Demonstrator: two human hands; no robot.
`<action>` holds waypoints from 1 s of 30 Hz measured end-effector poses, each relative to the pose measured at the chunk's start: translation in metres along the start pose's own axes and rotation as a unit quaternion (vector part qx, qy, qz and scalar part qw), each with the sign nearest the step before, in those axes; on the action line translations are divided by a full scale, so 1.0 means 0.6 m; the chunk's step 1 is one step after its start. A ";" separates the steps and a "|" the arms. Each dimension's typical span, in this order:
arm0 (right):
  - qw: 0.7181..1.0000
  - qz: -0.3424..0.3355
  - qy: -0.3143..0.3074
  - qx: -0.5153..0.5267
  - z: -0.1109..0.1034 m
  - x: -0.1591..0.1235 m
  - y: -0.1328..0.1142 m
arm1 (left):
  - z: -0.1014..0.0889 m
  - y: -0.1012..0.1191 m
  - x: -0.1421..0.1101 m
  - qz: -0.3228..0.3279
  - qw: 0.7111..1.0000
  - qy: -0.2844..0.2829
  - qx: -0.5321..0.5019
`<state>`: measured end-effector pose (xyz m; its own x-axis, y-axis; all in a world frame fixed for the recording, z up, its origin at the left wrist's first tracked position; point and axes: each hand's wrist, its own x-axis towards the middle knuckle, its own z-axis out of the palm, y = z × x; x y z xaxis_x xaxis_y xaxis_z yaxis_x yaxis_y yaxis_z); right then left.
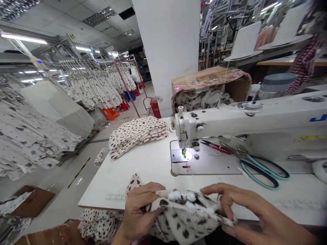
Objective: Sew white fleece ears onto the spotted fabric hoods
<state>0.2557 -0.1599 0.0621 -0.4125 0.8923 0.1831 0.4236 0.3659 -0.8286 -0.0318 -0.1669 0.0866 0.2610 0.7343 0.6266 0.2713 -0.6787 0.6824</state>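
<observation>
My left hand [139, 212] and my right hand [251, 212] both pinch a spotted cream fabric piece [185, 214] at the near edge of the white sewing table [143, 170]. The left fingers curl round its left end. The right fingers press on its right end. A white sewing machine [245, 119] stands behind, its lit needle [184, 152] well beyond the fabric. A stack of spotted fabric pieces [136, 134] lies at the table's far left.
Teal-handled scissors [260, 166] and red snips [217, 147] lie on the machine bed. A cardboard box of white pieces [209, 90] sits behind the machine by a white pillar [166, 51]. Racks of hanging spotted garments [97, 85] fill the left. More spotted fabric [97, 224] hangs below the table.
</observation>
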 end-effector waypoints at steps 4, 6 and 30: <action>0.993 0.060 -0.070 0.076 0.011 -0.002 0.001 | -0.005 -0.004 -0.012 -0.009 1.000 -0.016 0.004; 0.989 0.078 -0.010 0.124 0.014 -0.001 0.000 | -0.008 -0.005 -0.018 -0.012 1.000 -0.023 0.016; 0.964 0.070 0.003 0.257 0.034 -0.036 0.034 | 0.011 -0.023 -0.091 -0.042 0.998 -0.038 -0.013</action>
<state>0.2568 -0.1772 0.0301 -0.3743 0.9258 0.0522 0.0184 0.0637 -0.9978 -0.0436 -0.1977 0.0405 0.3074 0.7853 0.5373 0.2717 -0.6136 0.7414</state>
